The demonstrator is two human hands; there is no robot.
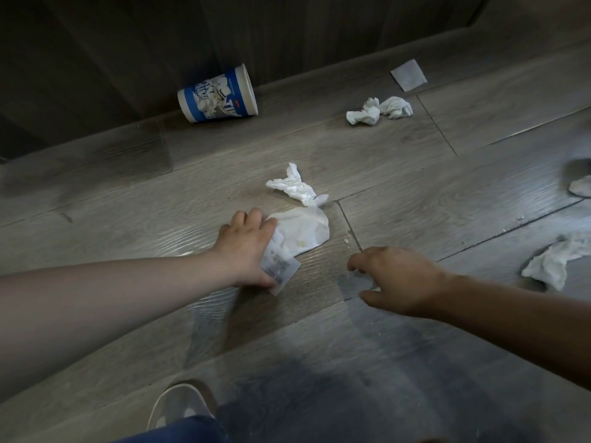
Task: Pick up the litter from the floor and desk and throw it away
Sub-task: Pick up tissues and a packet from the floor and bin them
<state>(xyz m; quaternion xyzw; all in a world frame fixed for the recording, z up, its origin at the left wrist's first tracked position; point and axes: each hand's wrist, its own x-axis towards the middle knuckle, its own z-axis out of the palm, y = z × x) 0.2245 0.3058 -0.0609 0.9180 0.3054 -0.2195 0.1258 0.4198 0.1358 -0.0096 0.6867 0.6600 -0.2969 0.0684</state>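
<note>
View: head camera, looking down at a grey plank floor (pixel 415 193) that meets a dark panel wall (pixel 128 43) along the top of the frame.

Left hand (pixel 246 247): seen left of centre, low over the floor. Its fingers are curled over the left edge of a white napkin (pixel 303 231), and a printed slip (pixel 281 270) is held against the palm by the thumb. Both papers are gripped together.

White napkin: spread fairly flat on the floor at the centre of the frame, its right side free of the hand.

Twisted tissue (pixel 292 183): lies just above the napkin, its lower tip touching or nearly touching the napkin's top corner; which of the two cannot be told.

Right hand (pixel 396 279): seen right of centre, palm down above the floor. Its fingers are loosely curled and nothing is held. It is kept apart from the napkin by a strip of bare floor.

Paper cup (pixel 219 95): blue and white, lying on its side against the wall in the upper left of centre, mouth turned to the right.

Crumpled tissues (pixel 379 110): two balls lying side by side in the upper right.

Flat paper square (pixel 408 75): set just above those balls, close to the wall.

Crumpled tissue at the right edge (pixel 553 263): lying on the floor, well apart from the right hand.

Small white scrap (pixel 580 187): partly cut off by the right edge, higher up.

Shoe (pixel 179 407): light-coloured, seen at the bottom, beside blue trouser cloth (pixel 179 433).
</note>
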